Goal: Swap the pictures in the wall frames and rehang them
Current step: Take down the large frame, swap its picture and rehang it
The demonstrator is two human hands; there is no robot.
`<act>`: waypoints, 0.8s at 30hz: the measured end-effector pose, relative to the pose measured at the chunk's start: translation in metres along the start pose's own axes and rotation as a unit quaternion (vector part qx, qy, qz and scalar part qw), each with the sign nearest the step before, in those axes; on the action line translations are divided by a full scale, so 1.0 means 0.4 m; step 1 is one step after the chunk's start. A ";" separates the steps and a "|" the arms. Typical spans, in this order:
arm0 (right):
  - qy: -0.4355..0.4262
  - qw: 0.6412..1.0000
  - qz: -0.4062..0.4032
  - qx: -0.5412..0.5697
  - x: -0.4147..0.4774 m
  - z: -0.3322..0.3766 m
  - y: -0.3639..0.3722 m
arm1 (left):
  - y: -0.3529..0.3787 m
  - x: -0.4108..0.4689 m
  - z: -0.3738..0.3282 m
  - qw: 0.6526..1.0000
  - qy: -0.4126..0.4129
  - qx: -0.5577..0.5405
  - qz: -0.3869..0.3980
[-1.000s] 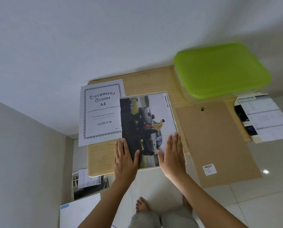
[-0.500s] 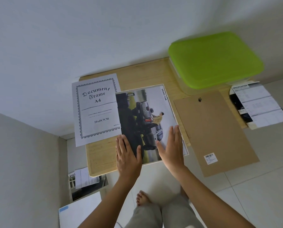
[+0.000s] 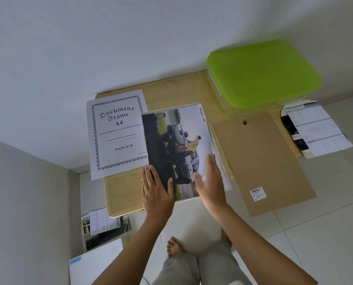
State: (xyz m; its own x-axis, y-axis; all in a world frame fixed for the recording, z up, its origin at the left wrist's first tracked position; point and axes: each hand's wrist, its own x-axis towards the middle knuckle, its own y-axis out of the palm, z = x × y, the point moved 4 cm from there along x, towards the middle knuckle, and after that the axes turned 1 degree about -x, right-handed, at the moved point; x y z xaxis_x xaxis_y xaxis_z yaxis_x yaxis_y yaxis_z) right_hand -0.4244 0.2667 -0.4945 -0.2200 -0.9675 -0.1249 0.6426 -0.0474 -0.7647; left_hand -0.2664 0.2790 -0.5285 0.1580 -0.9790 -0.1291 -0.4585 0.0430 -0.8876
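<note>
A car picture [image 3: 179,145] lies face up on a white picture frame [image 3: 227,183] on the low wooden table [image 3: 122,192]. My left hand [image 3: 156,190] lies flat on the picture's near left corner with straight fingers. My right hand [image 3: 211,182] presses flat on its near right part. A white "Document Frame A4" insert sheet [image 3: 118,132] lies to the left, partly under the picture. The brown frame backing board [image 3: 264,163] with a hanger hook lies to the right, overhanging the table.
A green-lidded plastic box [image 3: 264,73] stands at the table's far right by the wall. A printed specification sheet [image 3: 315,128] lies at the right edge. More prints [image 3: 103,225] and a white board [image 3: 95,264] lie on the tiled floor at left. My knees and a foot are below.
Both hands stay flat on the picture's near edge; the right hand has slid slightly. The camera view has shifted a little.
</note>
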 end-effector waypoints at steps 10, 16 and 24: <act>0.069 0.980 0.002 0.188 0.005 0.000 -0.062 | -0.004 -0.002 -0.003 1.000 0.002 0.000 -0.005; 0.124 0.964 0.038 0.231 0.046 -0.025 -0.095 | -0.004 -0.003 -0.004 1.000 0.000 -0.006 -0.005; 0.072 0.966 0.120 0.218 0.109 -0.024 -0.146 | -0.006 0.001 -0.003 1.000 -0.005 -0.022 -0.007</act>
State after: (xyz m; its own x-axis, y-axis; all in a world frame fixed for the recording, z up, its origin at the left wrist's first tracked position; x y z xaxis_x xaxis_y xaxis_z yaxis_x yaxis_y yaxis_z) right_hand -0.4785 0.2297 -0.4614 -0.1067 -0.9204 -0.3761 0.9288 0.0427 -0.3680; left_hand -0.2661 0.2784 -0.5259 0.1732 -0.9775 -0.1207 -0.4937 0.0199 -0.8694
